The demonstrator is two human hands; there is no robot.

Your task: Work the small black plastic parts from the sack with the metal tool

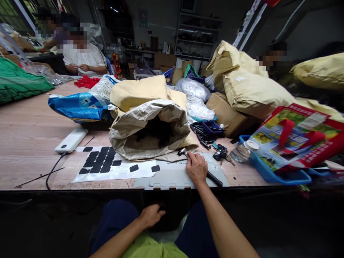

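My right hand (197, 168) is closed around a hammer (214, 178) that lies across a grey sheet (172, 181) at the table's front edge. The hammer's head points to the far left, and its black handle sticks out to the right of my fingers. My left hand (152, 215) hangs below the table edge, over my lap, with its fingers curled. A small dark spot shows by its fingertips; what it holds, if anything, I cannot make out. Beyond the hammer an open paper sack (126, 122) lies on its side, dark inside. White paper with black rounded stickers (99, 159) lies left of the sheet.
A white power bank (71, 140) with a cable lies at left. Keys (228, 157), a clear jar (241, 152) and a blue basket (279, 175) under a red bag (292, 139) are at right. Full sacks (252, 86) pile up behind. Other people (83, 59) sit beyond.
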